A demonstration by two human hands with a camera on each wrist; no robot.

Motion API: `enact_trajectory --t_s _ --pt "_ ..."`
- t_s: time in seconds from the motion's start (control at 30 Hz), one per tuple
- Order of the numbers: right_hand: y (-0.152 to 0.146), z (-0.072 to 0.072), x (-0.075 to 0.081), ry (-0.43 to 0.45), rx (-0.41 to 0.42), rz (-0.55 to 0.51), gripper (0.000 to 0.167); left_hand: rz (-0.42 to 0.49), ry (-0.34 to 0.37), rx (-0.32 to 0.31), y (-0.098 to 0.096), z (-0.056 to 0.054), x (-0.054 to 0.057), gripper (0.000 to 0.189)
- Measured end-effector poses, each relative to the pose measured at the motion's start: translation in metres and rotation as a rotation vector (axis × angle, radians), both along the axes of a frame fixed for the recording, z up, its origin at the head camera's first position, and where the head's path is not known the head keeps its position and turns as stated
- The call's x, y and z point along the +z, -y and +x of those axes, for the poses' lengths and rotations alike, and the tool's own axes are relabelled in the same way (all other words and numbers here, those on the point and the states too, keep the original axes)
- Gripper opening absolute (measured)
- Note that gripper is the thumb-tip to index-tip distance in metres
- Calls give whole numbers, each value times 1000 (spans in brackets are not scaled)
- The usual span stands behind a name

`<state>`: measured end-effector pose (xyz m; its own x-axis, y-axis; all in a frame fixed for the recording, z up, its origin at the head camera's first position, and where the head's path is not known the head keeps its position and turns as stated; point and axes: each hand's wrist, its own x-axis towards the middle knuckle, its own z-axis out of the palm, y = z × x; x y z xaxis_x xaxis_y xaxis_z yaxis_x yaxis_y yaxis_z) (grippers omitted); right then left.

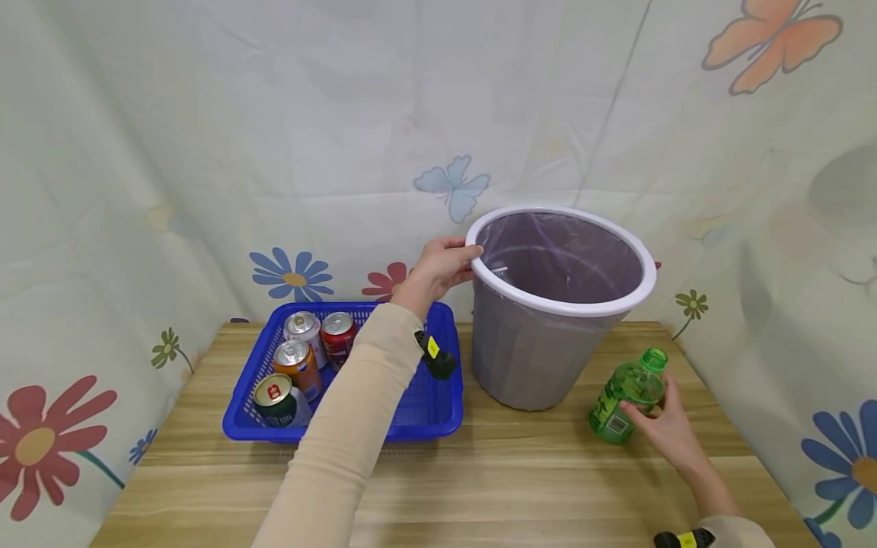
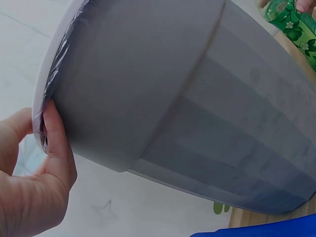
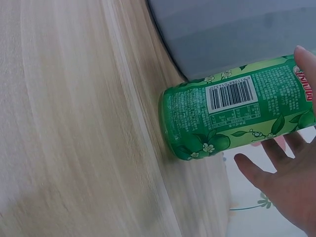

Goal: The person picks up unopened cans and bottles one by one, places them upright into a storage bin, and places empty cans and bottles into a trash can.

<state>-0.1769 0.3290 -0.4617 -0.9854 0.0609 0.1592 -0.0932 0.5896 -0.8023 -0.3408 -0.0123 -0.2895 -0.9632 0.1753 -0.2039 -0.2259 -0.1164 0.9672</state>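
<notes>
My left hand (image 1: 441, 268) pinches the white rim of a grey trash can (image 1: 527, 350), thumb over the edge and fingers under it. A clear plastic bag lines the can, with its crinkled edge showing under the rim in the left wrist view. To the right, my right hand (image 1: 663, 428) holds a green plastic bottle (image 1: 625, 407) around its upper body, thumb on one side and fingers on the other. The bottle's neck has no cap. In the right wrist view its label (image 3: 232, 96) carries a barcode and green fruit, and its base is at the tabletop.
Left of the trash can sits a blue plastic basket (image 1: 438, 415). Several drink cans, including an orange can (image 1: 299, 371) and a red can (image 1: 339, 342), stand in its left part. My left forearm crosses over the basket. A patterned curtain (image 1: 342, 152) surrounds the wooden table (image 1: 479, 487).
</notes>
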Motion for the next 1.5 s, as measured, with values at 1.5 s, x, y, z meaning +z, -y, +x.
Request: enact_trajectory --t_s 1.5 --pt "0 -10 -11 13 -45 32 81 -6 1 -3 0 1 1 39"
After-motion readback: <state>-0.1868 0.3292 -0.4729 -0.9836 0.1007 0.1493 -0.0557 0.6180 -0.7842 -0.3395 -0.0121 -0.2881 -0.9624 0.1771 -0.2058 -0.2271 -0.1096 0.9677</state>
